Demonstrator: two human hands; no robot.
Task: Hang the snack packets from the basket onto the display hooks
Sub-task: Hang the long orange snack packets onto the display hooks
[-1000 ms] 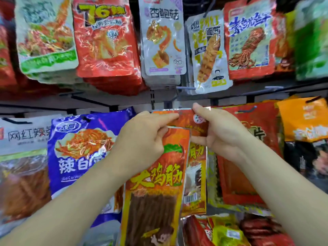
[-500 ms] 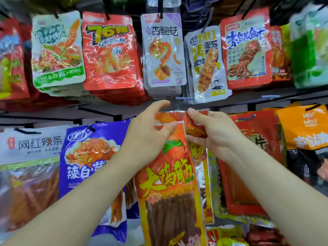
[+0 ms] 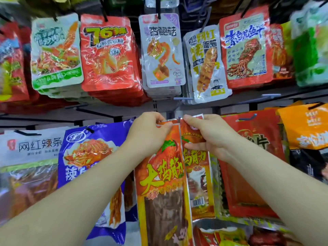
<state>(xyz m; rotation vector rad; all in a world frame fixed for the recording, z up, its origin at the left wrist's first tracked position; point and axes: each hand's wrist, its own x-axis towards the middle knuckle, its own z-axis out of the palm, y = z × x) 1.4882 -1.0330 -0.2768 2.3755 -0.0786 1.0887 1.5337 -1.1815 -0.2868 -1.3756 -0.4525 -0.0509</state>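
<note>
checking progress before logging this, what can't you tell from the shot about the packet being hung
Head view:
Hang hole of the front packet: under the left hand.
Rear packet: mostly behind it and the right hand.
Hook: only a tip shows.
Front packet's bottom: cut by the lower edge.
Basket: out of frame.

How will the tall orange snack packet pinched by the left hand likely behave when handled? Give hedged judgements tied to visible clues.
Probably floppy: the orange packet hangs thin and flat from the left hand pinching its top. Likely light, since a fingertip pinch seems enough. Its glossy film may slip.
</note>
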